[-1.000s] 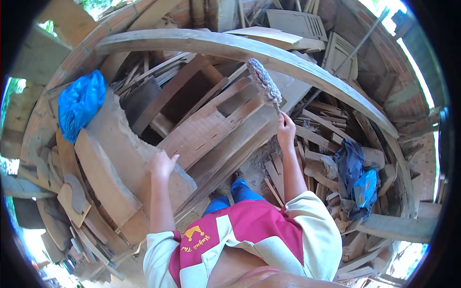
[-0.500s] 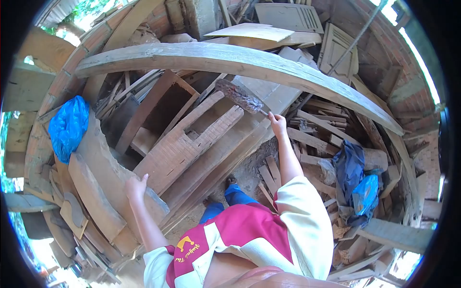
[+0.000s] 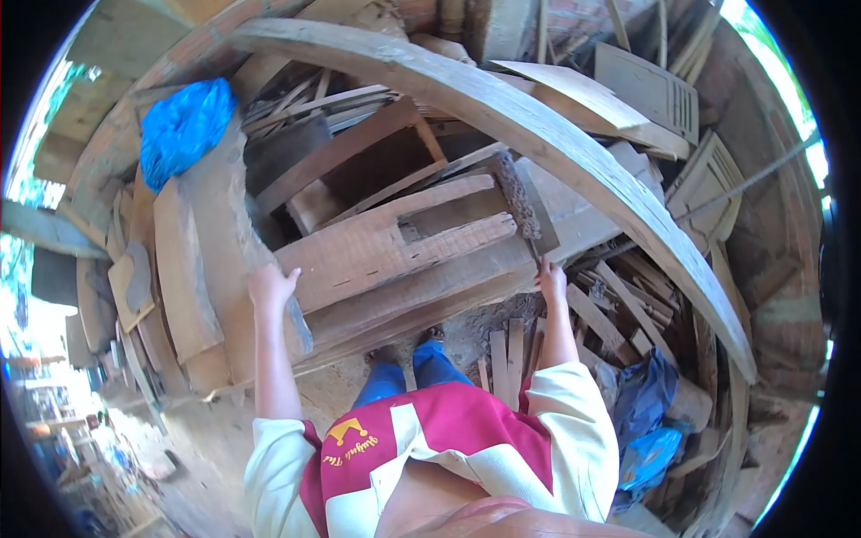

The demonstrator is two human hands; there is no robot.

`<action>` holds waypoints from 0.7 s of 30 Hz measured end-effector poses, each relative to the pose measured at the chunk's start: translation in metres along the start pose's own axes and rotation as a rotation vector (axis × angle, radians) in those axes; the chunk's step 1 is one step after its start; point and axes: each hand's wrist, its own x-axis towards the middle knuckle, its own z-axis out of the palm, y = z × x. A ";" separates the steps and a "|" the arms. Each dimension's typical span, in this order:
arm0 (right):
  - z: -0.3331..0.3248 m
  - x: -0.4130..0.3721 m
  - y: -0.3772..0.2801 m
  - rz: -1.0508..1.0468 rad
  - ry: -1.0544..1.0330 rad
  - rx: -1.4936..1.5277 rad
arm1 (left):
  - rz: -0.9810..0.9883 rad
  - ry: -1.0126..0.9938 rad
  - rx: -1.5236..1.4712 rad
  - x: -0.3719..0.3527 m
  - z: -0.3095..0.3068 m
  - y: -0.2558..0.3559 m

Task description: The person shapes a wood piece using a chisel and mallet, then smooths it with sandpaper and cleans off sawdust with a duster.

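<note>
A fuzzy grey-brown duster is held by its thin handle in my right hand, whose fingers are wrapped round it. Its head lies at the right ends of a notched wooden piece with a rectangular opening. My left hand is at the left end of that piece, thumb spread toward it and the other fingers over the edge of a rough-edged slab. Whether those fingers press on the slab is unclear. Beneath the notched piece run long boards.
A long curved beam arches across the far side. Blue plastic bags lie at the left and the lower right. Scrap wood is piled on the right, beside louvred panels. An open wooden box stands behind the notched piece.
The view has turned and shifted, so the scene appears rotated. The duster has swung from pointing up-left to nearly upright across the notched piece's right ends. My right hand still grips it.
</note>
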 end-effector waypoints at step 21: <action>0.154 -0.214 -0.255 -0.998 0.299 0.436 | 0.219 -0.318 -0.597 -0.133 -0.017 -0.177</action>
